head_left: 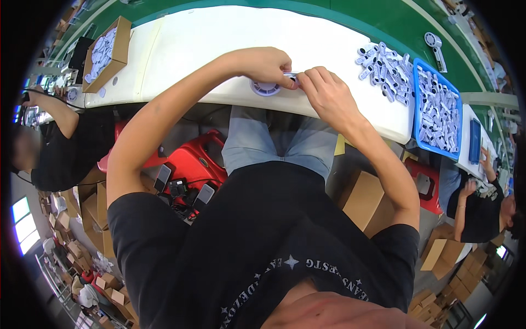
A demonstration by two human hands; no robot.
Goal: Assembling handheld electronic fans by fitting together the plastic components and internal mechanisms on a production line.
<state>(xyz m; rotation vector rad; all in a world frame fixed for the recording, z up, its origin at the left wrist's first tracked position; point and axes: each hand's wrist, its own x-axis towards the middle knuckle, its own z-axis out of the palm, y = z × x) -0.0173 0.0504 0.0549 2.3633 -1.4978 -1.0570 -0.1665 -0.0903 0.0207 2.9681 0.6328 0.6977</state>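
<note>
Close to the table's near edge, a small white handheld fan [265, 89] with a round slotted head lies between my hands. My left hand [267, 66] is closed at its handle end, thumb and fingers pinching from above. From the other side my right hand [327, 94] pinches the same end, its fingertips almost touching the left thumb. Fingers cover most of the handle, and I cannot make out any smaller part between them. To the right on the white table [208, 33] lies a loose pile of white handle-shaped parts [385, 71] with dark ends.
A blue basket [417, 104] full of similar parts stands at the right. On the left is a cardboard box [121, 52] of white pieces. Another handheld fan [436, 50] lies beyond the table. Co-workers sit on both sides; a red stool [189, 162] holds dark devices.
</note>
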